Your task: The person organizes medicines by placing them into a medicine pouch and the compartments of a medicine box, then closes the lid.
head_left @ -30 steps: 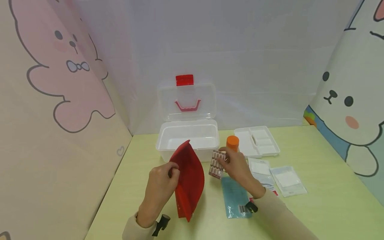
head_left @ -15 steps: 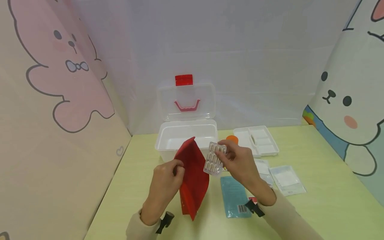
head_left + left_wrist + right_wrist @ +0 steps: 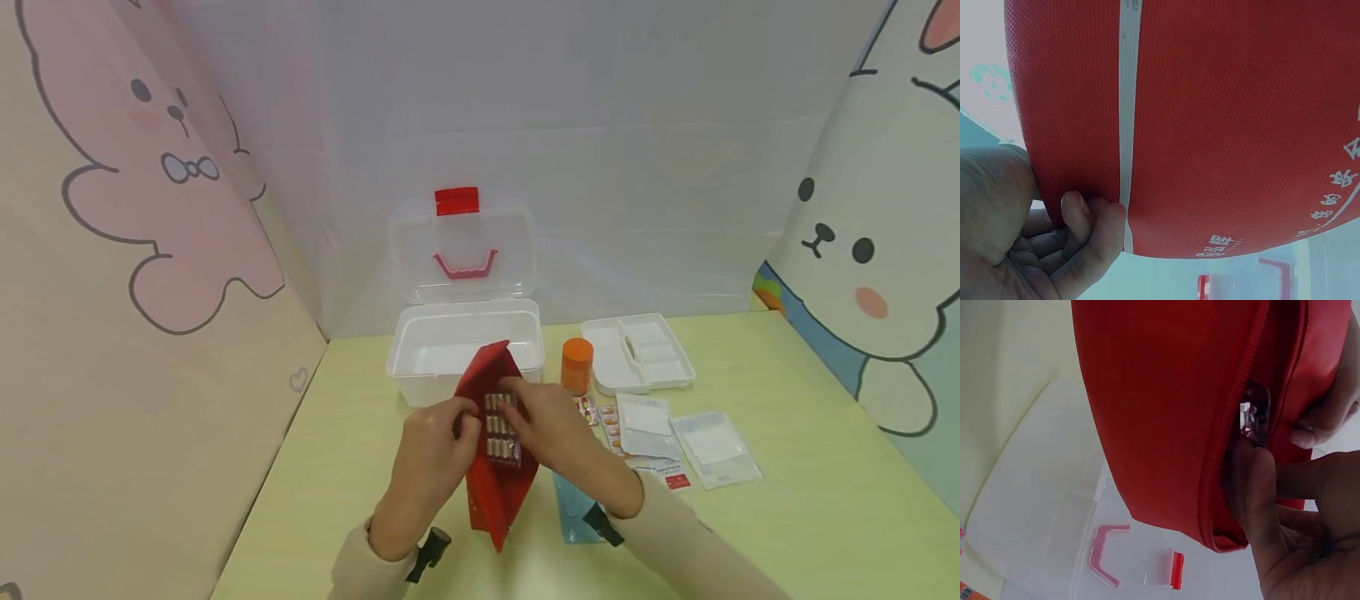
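A red zippered pouch (image 3: 489, 500) stands on edge above the table, its mouth parted. My left hand (image 3: 437, 446) pinches its upper edge; the left wrist view shows thumb and fingers (image 3: 1094, 234) gripping the red fabric beside a pale stripe. My right hand (image 3: 558, 425) holds a blister pack of capsules (image 3: 502, 433) at the pouch's opening. In the right wrist view the blister pack (image 3: 1255, 415) is partly inside, between the zipper edges, and the fingers (image 3: 1260, 494) reach into the mouth. The pack's lower part is hidden there.
Behind the pouch stands an open white box (image 3: 405, 367) with a clear lid. To the right are an orange-capped bottle (image 3: 577, 367), a white divided tray (image 3: 660, 350), blister packs (image 3: 611, 429), white packets (image 3: 716, 450) and a teal packet (image 3: 573, 508).
My right hand has carried the blister pack leftward from beside the orange bottle into the pouch's mouth. The left hand and pouch have shifted slightly right.
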Motion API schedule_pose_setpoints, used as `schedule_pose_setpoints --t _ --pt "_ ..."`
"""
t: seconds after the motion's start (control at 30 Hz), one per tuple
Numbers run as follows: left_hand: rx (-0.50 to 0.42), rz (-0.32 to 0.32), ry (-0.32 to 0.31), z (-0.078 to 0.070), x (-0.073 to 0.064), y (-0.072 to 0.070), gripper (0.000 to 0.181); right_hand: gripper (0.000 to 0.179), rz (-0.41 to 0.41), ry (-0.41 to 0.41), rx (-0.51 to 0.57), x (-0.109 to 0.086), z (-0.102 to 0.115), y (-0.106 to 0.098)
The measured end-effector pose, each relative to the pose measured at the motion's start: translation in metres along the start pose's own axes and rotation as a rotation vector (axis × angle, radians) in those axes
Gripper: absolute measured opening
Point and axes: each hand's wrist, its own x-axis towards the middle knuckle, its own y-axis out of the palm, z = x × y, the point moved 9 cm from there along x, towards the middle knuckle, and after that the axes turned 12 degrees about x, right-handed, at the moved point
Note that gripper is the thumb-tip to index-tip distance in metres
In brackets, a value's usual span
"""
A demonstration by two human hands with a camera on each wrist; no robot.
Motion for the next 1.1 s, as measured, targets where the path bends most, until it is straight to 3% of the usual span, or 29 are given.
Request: schedule_pose_setpoints --t 0.33,0.53,0.67,0.83,1.0,1.1 --pt "-0.05 0.017 0.031 -0.012 0.0 0.006 0.013 0.006 0.084 0.025 -0.039 0.004 -0.01 0.03" --pt "-0.043 -0.012 0.059 -0.016 0.0 0.005 0.013 0.01 0.119 0.055 -0.06 0.004 -0.019 0.039" --pt "-0.039 0.002 0.043 -0.014 0.0 0.005 0.01 0.016 0.154 0.083 -0.082 0.002 -0.027 0.044" --pt "-0.028 0.011 0.023 -0.011 0.0 0.003 0.009 0.017 0.17 0.114 -0.101 0.0 -0.033 0.045" --pt "-0.016 0.015 0.014 -0.008 0.0 0.004 0.009 0.009 0.137 0.087 -0.081 -0.001 -0.028 0.038" --pt "-0.009 0.016 0.014 -0.006 0.0 0.006 0.009 0.017 0.131 0.084 -0.064 0.0 -0.023 0.034"
